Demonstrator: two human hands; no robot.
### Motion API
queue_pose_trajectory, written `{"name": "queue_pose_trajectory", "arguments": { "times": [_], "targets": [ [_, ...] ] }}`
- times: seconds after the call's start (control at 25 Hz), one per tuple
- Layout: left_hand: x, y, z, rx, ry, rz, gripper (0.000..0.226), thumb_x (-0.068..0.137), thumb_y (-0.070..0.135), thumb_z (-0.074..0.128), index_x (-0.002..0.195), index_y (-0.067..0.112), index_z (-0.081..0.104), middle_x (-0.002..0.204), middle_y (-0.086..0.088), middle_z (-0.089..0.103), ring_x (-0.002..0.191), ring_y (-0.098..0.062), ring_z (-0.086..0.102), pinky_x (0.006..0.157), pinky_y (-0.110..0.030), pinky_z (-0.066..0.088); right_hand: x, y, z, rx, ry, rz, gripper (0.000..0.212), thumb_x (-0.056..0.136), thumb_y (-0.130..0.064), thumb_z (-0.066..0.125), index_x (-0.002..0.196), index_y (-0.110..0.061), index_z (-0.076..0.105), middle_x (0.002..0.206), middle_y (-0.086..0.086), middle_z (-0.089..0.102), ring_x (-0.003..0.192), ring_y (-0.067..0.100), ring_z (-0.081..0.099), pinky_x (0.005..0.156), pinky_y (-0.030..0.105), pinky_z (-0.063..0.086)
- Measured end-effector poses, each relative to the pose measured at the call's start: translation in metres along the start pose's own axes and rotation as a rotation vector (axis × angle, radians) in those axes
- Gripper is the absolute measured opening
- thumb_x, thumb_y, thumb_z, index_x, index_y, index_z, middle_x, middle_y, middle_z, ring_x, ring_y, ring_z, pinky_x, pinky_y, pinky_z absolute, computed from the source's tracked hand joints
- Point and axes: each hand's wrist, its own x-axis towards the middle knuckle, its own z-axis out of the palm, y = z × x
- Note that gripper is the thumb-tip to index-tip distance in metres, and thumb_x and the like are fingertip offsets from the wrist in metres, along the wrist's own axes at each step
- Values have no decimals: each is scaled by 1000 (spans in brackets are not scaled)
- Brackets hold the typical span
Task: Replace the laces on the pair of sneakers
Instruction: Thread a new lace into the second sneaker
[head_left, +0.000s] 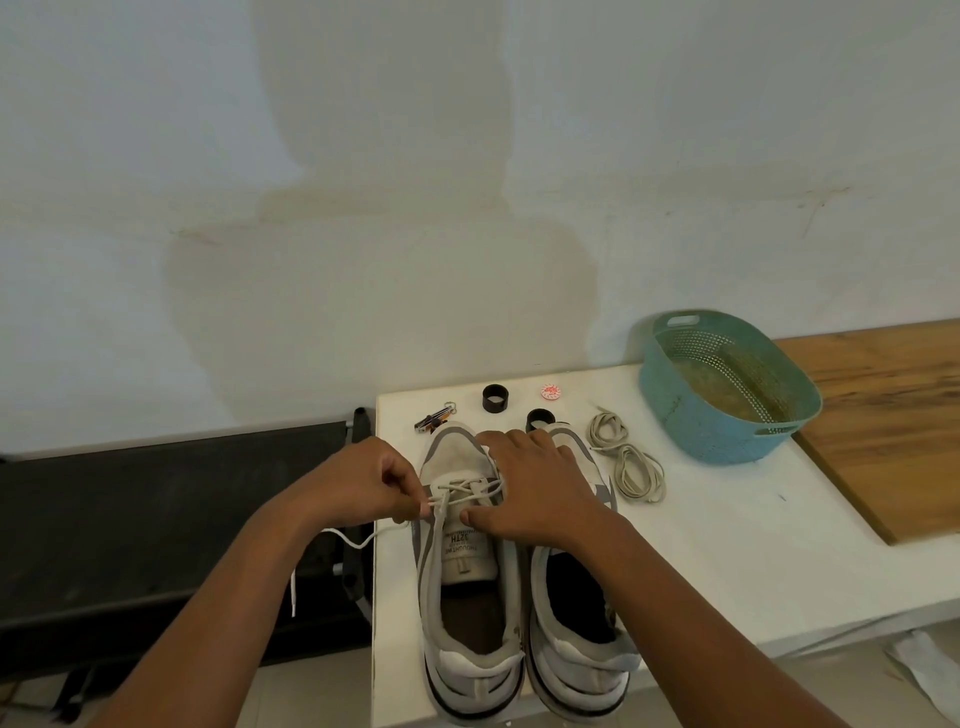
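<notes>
Two grey and white sneakers stand side by side on a white table (727, 545), toes pointing away from me. The left sneaker (467, 597) has a white lace (462, 491) threaded through its front eyelets. My left hand (363, 483) pinches that lace at the shoe's left side; its loose end (332, 540) trails off the table's left edge. My right hand (535, 493) lies flat over the front of the right sneaker (576, 639), with its thumb on the left shoe's tongue. A coil of old beige laces (626, 457) lies to the right of the shoes.
A teal perforated basket (727, 384) stands at the back right, partly on a wooden board (883, 415). Two black rings (495, 397), a red and white cap (549, 392) and a small metal tool (434, 418) lie behind the shoes. A black bench (156, 519) stands to the left.
</notes>
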Motion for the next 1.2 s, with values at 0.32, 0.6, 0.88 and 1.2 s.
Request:
{"name": "queue_pose_trajectory", "arguments": {
  "times": [0.32,0.6,0.88,1.2],
  "targets": [
    [-11,19,-13,-611,179,184,24,65,31,71,72,8,69,77,-2,66,58,-5,48,58,-26,38,1,1,-2,17,-40,-2,65,81,-66,65,136,-32,57,133,-5,56,129,23,43,106,45,35],
    [-12,9,-23,-1036,-61,410,16,55,18,55,60,8,44,58,-13,43,64,-27,37,67,-40,35,1,2,-3,51,-45,0,61,82,-59,67,136,-31,58,133,-4,57,129,23,43,107,45,35],
    [-11,5,-25,-1219,-306,485,17,59,18,60,62,11,45,53,-6,43,57,-22,34,64,-40,30,-1,1,-5,65,-44,-1,61,82,-58,68,136,-32,57,133,-5,57,128,23,43,106,45,35],
    [-14,20,-8,-562,-40,24,55,99,31,65,70,-16,58,73,-21,71,65,-28,67,59,-28,55,-1,1,-6,57,-83,-46,67,80,-64,68,139,-37,52,133,-3,54,130,23,42,106,47,35]
  ]
}}
